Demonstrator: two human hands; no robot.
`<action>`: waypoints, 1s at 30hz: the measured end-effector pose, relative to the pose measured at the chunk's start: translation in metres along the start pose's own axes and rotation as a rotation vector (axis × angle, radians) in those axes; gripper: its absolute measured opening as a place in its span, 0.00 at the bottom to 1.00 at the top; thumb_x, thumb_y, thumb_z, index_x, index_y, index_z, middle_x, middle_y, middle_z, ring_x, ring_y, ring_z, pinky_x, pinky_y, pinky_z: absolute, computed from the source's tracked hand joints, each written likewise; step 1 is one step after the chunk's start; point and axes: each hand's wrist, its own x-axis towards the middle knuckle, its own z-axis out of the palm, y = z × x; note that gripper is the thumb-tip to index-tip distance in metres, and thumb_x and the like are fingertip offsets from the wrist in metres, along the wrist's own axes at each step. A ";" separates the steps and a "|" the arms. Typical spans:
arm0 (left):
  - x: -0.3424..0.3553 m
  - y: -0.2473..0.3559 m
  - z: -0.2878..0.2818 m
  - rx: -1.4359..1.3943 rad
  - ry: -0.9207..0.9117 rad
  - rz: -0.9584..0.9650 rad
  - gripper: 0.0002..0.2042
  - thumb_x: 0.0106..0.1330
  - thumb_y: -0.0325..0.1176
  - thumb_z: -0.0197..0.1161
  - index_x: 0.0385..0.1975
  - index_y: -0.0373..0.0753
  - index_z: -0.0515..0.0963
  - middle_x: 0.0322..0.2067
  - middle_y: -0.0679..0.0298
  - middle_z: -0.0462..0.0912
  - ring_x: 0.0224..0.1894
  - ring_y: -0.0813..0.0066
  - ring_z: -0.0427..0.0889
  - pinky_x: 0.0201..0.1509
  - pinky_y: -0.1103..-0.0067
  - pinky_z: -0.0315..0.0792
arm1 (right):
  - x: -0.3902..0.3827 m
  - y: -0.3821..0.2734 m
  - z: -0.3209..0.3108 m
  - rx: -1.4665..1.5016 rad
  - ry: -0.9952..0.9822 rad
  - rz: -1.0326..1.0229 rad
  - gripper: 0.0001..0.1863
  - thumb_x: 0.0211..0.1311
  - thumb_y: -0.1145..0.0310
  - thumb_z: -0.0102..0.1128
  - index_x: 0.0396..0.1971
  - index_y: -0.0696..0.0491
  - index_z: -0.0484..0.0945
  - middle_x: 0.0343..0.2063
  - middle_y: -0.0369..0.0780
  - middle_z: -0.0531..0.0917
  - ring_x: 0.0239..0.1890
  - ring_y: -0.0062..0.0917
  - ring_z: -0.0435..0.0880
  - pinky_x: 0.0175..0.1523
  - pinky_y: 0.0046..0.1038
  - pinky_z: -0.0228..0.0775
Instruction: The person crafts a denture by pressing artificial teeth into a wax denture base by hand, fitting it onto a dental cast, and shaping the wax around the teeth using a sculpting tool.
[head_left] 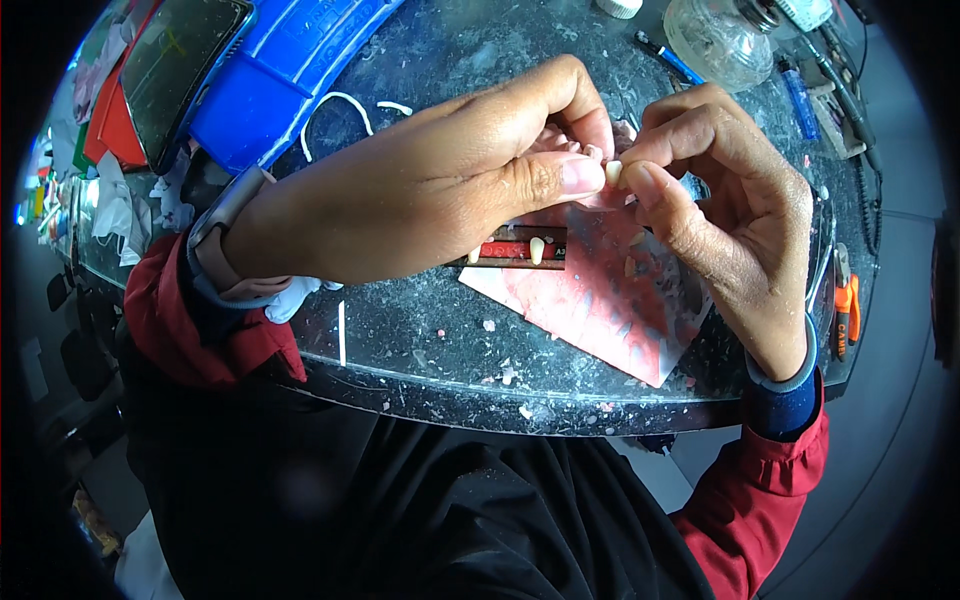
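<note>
Over the bench my left hand (520, 165) is closed round a pink denture base (602, 200), mostly hidden behind its fingers and thumb. Between the fingertips of both hands stands a small cream false tooth (614, 172). My right hand (735, 185) pinches it with thumb and forefinger, right beside the left thumb tip. Just below the left hand lies a dark tooth strip with a red band (510, 249), carrying another cream tooth (537, 250). Partly under the strip is a flat sheet smeared pink and red (610, 320).
A blue bin (290, 70) and a dark-screened phone (185, 75) are at the far left. At the far right stand a glass jar (715, 40) and a blue pen (670, 57). Orange-handled pliers (846, 310) lie by the right edge. White cord and crumbs are scattered over the dark bench (420, 340).
</note>
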 end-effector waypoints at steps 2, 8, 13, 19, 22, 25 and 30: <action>-0.001 0.000 -0.001 0.004 -0.004 0.021 0.08 0.69 0.34 0.45 0.40 0.36 0.62 0.37 0.66 0.63 0.42 0.84 0.65 0.48 0.82 0.62 | 0.000 0.001 0.001 -0.016 0.006 -0.014 0.06 0.55 0.75 0.58 0.32 0.61 0.76 0.34 0.39 0.71 0.32 0.17 0.75 0.39 0.18 0.71; -0.002 0.004 0.000 -0.071 0.003 -0.053 0.09 0.69 0.35 0.45 0.41 0.37 0.61 0.37 0.66 0.62 0.42 0.84 0.64 0.48 0.82 0.61 | -0.002 -0.001 -0.001 -0.046 0.007 -0.041 0.09 0.56 0.75 0.57 0.36 0.62 0.76 0.36 0.40 0.72 0.32 0.18 0.76 0.37 0.18 0.71; -0.002 0.001 -0.002 -0.038 0.002 -0.035 0.09 0.69 0.36 0.44 0.41 0.37 0.61 0.37 0.66 0.62 0.42 0.84 0.63 0.47 0.82 0.61 | 0.001 -0.002 0.002 -0.070 0.022 -0.034 0.10 0.56 0.73 0.56 0.37 0.61 0.75 0.36 0.39 0.72 0.30 0.17 0.75 0.35 0.17 0.69; -0.001 0.003 0.000 -0.077 -0.008 -0.033 0.10 0.70 0.36 0.43 0.41 0.37 0.60 0.36 0.66 0.64 0.43 0.84 0.65 0.49 0.82 0.62 | 0.004 -0.001 0.003 -0.266 0.022 -0.090 0.07 0.56 0.70 0.58 0.33 0.57 0.75 0.35 0.35 0.72 0.25 0.12 0.68 0.30 0.15 0.63; 0.000 0.003 -0.002 -0.036 -0.015 -0.053 0.09 0.69 0.36 0.44 0.40 0.37 0.60 0.37 0.65 0.65 0.43 0.84 0.66 0.49 0.82 0.63 | 0.006 0.002 0.003 -0.288 0.042 -0.142 0.07 0.56 0.68 0.59 0.31 0.56 0.75 0.34 0.34 0.72 0.24 0.11 0.66 0.28 0.14 0.59; 0.000 0.004 -0.002 -0.029 -0.014 -0.074 0.08 0.69 0.35 0.43 0.39 0.37 0.60 0.37 0.65 0.65 0.43 0.84 0.66 0.49 0.81 0.63 | 0.005 0.001 0.010 -0.223 0.083 -0.134 0.08 0.55 0.67 0.60 0.30 0.55 0.75 0.34 0.34 0.72 0.23 0.10 0.65 0.26 0.13 0.57; 0.000 0.004 -0.002 0.013 -0.006 -0.065 0.07 0.69 0.34 0.43 0.39 0.38 0.60 0.37 0.64 0.65 0.43 0.83 0.66 0.50 0.81 0.63 | 0.002 0.012 0.006 -0.228 0.095 -0.058 0.08 0.56 0.66 0.59 0.29 0.56 0.75 0.36 0.34 0.72 0.24 0.10 0.66 0.28 0.13 0.59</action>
